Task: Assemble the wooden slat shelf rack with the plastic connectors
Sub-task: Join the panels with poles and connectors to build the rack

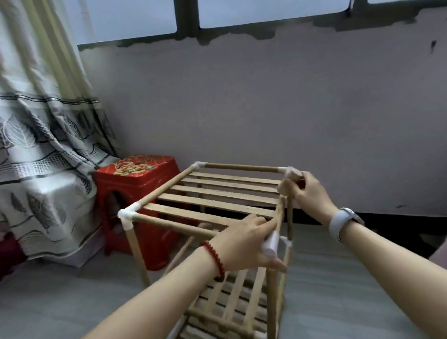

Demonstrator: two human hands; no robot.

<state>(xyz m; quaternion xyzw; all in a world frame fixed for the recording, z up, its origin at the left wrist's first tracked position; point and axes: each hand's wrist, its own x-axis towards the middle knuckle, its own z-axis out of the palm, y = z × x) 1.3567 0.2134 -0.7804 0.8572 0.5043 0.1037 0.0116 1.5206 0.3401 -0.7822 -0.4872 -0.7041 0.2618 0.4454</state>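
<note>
- Head view: I see the wooden rack (214, 221) standing on the grey floor (69, 304), just right of the red stool (139, 198), which sits against the curtain (37, 151) and below the window wall (265, 103).
- The rack holds two slat shelves: the top shelf (218, 195) and a lower shelf (231, 312) near the floor. White connectors join its rods; the near-left connector (128, 215) is free of either hand.
- My left hand (243, 242), red bracelet (216, 259) at the wrist, is curled round the white connector (270, 244) at the rack's near-right corner, gripping it.
- My right hand (308, 193), wearing a watch (345, 220), pinches the far-right corner connector (289, 173) with bent fingers.
- The right-side rod (280, 210) between these corners looks tilted, blurred.
</note>
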